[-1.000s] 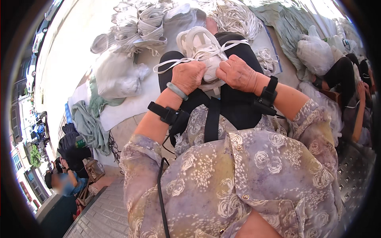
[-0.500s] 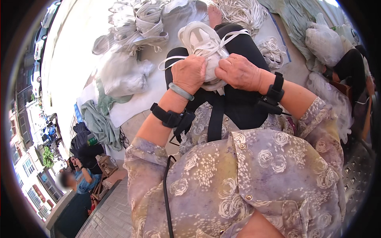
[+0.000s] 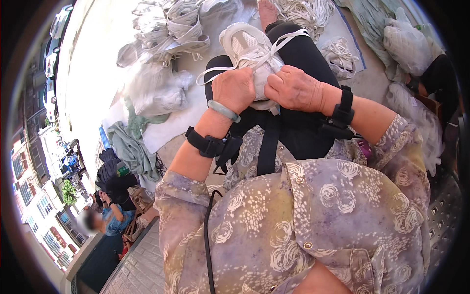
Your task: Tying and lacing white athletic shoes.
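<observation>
A white sneaker [image 3: 242, 41] rests between my black-clad knees, its toe pointing away from me. Its white shoelace [image 3: 293, 35] crosses over the front of the shoe, and loose ends stretch out to both sides across my legs. My left hand [image 3: 234, 89] is closed at the left edge of the shoe's opening. On the opposite edge, my right hand [image 3: 293, 88] is closed too, its fingers curled and pressed together. Pale upper material shows between the two hands. The fingertips are partly tucked from sight.
Several bundles of white shoe parts [image 3: 183, 29] lie beyond my left knee, beside clear plastic bags [image 3: 155, 90]. Loose white laces [image 3: 306, 17] are piled ahead, with a smaller lace heap [image 3: 339, 58] at right. A seated person [image 3: 111, 215] is at far left.
Both hands stay at the shoe's opening with almost no movement. The view has shifted slightly, so the surroundings at left appear a little further right.
</observation>
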{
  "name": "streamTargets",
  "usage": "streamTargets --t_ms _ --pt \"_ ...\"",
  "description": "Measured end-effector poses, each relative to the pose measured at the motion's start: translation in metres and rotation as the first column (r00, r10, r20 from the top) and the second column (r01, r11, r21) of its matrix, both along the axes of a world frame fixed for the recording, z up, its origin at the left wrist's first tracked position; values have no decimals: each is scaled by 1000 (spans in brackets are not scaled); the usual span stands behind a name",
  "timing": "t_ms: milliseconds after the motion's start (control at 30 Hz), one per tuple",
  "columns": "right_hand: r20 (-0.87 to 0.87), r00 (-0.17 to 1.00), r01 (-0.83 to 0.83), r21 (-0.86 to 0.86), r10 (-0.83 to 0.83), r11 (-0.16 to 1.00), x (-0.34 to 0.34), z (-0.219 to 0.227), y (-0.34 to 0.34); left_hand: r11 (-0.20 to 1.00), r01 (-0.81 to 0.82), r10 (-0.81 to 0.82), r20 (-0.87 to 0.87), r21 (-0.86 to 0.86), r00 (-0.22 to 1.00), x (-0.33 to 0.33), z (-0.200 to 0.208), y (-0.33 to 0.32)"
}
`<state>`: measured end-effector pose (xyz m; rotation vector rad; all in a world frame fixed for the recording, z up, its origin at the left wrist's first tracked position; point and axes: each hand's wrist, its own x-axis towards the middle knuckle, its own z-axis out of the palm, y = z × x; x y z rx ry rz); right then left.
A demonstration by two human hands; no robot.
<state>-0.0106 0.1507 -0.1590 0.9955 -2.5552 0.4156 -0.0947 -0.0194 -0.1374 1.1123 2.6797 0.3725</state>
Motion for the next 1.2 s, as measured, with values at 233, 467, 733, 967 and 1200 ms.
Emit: streamTargets --t_ms 233,467,733,967,1200 --pt "-6 1000 16 43 -16 999 1 -1 1 998 -19 -1 356 52 934 -26 -5 6" --pt "-31 999 -29 32 30 999 7 -3 1 945 211 -267 219 251 938 -25 -10 -3" --pt "29 999 -41 58 39 998 4 -4 7 953 246 -256 35 176 966 -14 -10 -4" --pt "310 950 63 -109 -26 992 3 6 19 958 154 -165 29 243 986 -11 -20 0" --pt "491 829 456 -316 -268 832 -18 -6 14 974 68 -48 -94 216 994 -4 -29 21"
